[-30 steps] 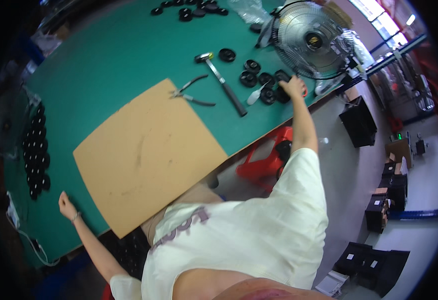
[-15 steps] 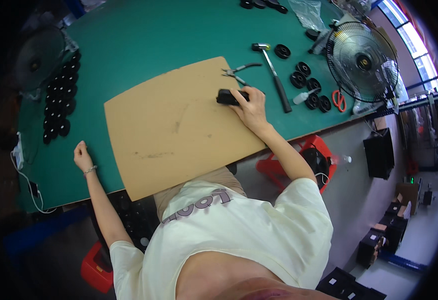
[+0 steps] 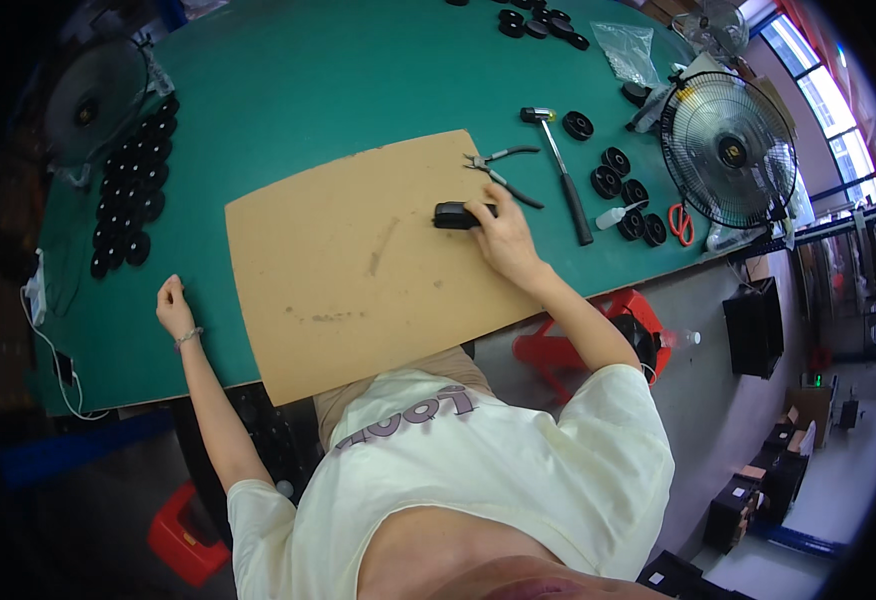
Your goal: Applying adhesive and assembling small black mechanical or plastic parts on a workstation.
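My right hand (image 3: 507, 240) is over the right part of a brown cardboard sheet (image 3: 328, 270). Its thumb and fingers close on the right end of a black, block-shaped part (image 3: 454, 215), whose exact kind I cannot make out. Close beyond that hand lie pliers (image 3: 506, 174) with dark handles, spread apart across the sheet's edge. My left hand (image 3: 172, 309), wearing a bracelet, rests with curled fingers on the green table (image 3: 288, 90), left of the cardboard. Nothing shows in it.
Right of the cardboard lie a mallet (image 3: 570, 190), several black wheels (image 3: 606, 182), a small white bottle (image 3: 613, 217) and red-handled scissors (image 3: 680, 225). A fan (image 3: 730, 150) stands at the right edge. Rows of black round parts (image 3: 128, 200) line the left. A red stool (image 3: 548, 357) is below the table.
The whole view has shifted slightly, so the table's things appear lower. My right hand still holds the black part, now a little nearer me on the cardboard. My left hand stays in place, curled.
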